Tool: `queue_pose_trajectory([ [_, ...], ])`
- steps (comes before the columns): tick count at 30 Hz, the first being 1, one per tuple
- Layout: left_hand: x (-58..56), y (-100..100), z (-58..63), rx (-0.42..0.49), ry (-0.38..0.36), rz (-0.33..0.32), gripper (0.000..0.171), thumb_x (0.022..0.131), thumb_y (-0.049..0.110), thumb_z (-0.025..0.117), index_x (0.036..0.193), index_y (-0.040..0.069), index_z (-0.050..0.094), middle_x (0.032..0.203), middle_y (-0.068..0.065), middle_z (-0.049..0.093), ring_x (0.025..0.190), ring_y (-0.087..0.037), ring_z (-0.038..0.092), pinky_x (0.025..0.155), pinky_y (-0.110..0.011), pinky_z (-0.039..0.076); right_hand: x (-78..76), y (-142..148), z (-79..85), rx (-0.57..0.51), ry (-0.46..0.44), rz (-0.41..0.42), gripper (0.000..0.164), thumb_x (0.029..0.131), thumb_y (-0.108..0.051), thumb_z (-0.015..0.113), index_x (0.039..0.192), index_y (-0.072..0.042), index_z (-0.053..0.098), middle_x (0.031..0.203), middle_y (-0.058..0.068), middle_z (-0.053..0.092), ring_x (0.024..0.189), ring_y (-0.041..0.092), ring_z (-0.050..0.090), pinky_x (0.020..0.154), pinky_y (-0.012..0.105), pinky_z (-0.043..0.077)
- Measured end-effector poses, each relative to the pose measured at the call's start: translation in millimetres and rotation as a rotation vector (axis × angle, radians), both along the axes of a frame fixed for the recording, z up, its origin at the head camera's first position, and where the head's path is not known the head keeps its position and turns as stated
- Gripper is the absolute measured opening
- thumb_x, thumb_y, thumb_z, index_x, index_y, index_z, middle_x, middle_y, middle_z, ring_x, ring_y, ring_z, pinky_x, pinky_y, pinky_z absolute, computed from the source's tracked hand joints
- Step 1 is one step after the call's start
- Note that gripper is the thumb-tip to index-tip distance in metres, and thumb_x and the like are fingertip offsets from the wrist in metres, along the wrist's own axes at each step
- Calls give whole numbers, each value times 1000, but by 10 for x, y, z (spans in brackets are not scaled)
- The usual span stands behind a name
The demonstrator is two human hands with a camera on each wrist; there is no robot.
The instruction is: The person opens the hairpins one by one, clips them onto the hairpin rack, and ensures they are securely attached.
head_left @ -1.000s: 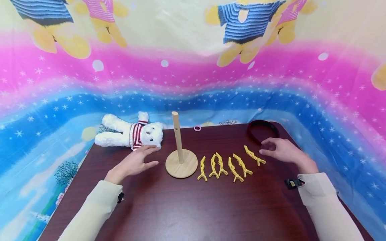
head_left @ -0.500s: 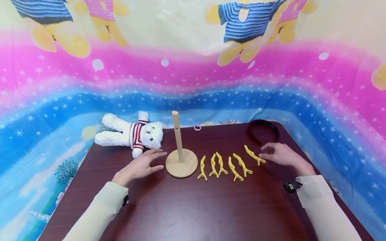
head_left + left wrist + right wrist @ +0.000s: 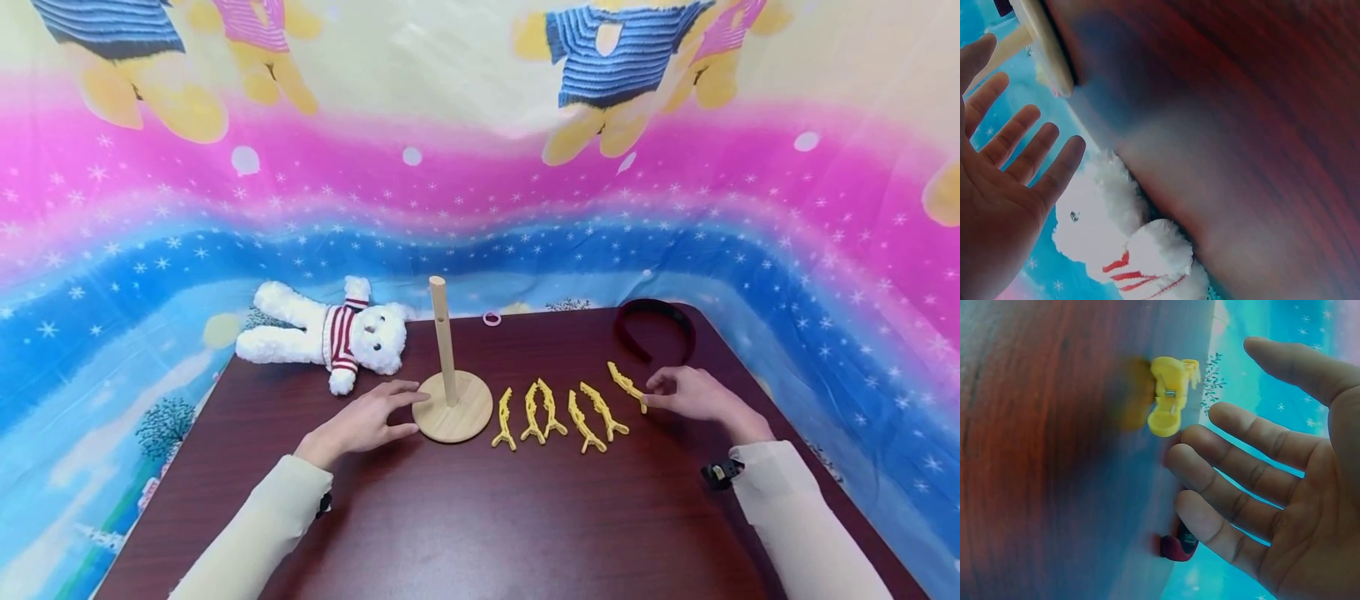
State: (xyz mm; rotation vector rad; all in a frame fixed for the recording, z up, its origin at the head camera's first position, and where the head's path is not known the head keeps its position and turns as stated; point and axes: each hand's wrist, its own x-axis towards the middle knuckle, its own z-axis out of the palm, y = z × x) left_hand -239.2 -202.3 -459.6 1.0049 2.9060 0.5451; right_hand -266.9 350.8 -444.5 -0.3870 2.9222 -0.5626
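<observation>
A round wooden stand (image 3: 452, 417) with an upright post stands near the table's middle. My left hand (image 3: 363, 423) reaches its left edge in the head view, fingers spread around the near side of the base. In the left wrist view the left hand (image 3: 1007, 187) has loosely straight fingers and nothing in it. Several yellow alligator hair clips lie in a row to the right of the stand. At the rightmost hair clip (image 3: 625, 385) is my right hand (image 3: 693, 394), thumb overlapping its tail. The right wrist view shows relaxed, separated fingers beside the yellow clip (image 3: 1169, 403).
A white plush bear (image 3: 341, 337) in a striped sweater lies at the back left. A dark red headband (image 3: 680, 321) lies at the back right, beyond my right hand. A small pink ring (image 3: 492, 324) sits at the back edge. Printed cloth surrounds the table (image 3: 480, 525).
My left hand has moved right and nearer, from beside the bear to the stand's base. My right hand has come slightly nearer, down to the rightmost hair clip's tail.
</observation>
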Motion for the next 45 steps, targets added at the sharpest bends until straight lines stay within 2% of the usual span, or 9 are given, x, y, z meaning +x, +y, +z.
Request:
queue_pose_trajectory([
  [8, 16, 73, -82, -26, 10, -70, 49, 91, 30, 73, 137, 16, 62, 145, -15, 53, 136, -33, 49, 111, -51, 43, -10, 3, -71, 3, 19, 11, 40, 88, -41, 73, 111, -8, 71, 94, 0, 72, 75, 9, 59, 70, 32, 50],
  [15, 29, 128, -104, -55, 7, -94, 49, 92, 30, 72, 137, 17, 62, 148, -15, 51, 139, -33, 46, 112, -50, 41, -20, -32, -128, 5, -2, 9, 36, 88, -40, 74, 109, -10, 71, 86, -2, 68, 70, 12, 54, 64, 30, 43],
  [22, 28, 152, -140, -74, 18, -112, 48, 91, 29, 73, 137, 19, 63, 149, -16, 49, 140, -34, 44, 113, -50, 41, -26, -65, -164, 30, -42, -37, 31, 87, -42, 74, 103, -15, 71, 77, -1, 61, 68, 15, 50, 61, 30, 39],
  [37, 39, 167, -159, -92, 17, -135, 51, 90, 28, 74, 138, 20, 61, 152, -16, 47, 142, -34, 42, 114, -50, 40, -33, -95, -177, 100, -83, -124, 34, 83, -49, 76, 91, -17, 67, 74, 0, 57, 67, 18, 50, 56, 31, 37],
  [45, 41, 179, -156, -90, 7, -146, 55, 88, 30, 77, 139, 20, 60, 153, -17, 45, 143, -35, 40, 115, -50, 39, -38, -81, -170, 87, -88, -154, 34, 82, -48, 77, 90, -16, 69, 72, 0, 57, 66, 18, 50, 55, 31, 38],
])
